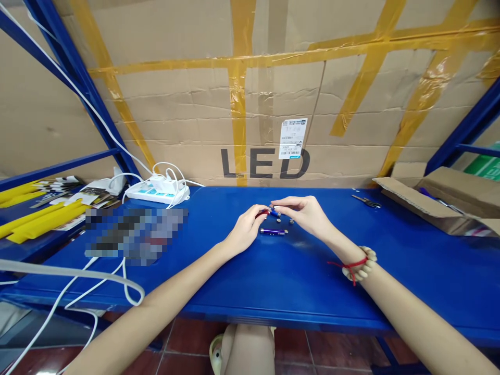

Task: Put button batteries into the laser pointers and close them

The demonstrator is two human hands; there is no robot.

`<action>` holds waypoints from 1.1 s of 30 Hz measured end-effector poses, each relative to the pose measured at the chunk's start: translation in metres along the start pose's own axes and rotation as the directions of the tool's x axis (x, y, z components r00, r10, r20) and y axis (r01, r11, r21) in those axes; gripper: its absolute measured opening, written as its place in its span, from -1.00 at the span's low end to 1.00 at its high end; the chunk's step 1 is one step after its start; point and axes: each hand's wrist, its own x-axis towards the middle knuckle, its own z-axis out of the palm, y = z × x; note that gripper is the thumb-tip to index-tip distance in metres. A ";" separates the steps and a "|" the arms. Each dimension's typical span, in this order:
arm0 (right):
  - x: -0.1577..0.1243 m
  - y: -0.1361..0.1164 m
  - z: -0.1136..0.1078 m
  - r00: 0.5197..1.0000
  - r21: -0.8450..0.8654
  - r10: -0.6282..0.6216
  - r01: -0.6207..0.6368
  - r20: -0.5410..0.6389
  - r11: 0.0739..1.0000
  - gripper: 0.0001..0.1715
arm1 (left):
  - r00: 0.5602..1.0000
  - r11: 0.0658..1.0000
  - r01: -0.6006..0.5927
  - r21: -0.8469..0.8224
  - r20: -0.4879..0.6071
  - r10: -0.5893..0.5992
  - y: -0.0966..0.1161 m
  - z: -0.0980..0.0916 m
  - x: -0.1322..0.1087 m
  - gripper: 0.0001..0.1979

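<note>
Left hand (246,229): you pinch a small red piece (264,212).
Right hand (303,212): you grip a bright-blue cylinder (275,213).
Glossy indigo tube (272,232): lies at that cylinder's six o'clock, on smooth blue tabletop (304,281).

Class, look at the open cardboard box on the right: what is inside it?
Inside the cardboard box, a slim blue item shows, too small to name. Its near side hides whatever lies lower down.
</note>
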 end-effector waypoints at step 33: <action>-0.003 0.000 0.001 0.948 -0.041 0.093 -0.084 0.303 0.996 -0.74 | 0.979 0.947 -0.191 0.258 0.116 0.166 -0.004 0.003 -0.012 -0.72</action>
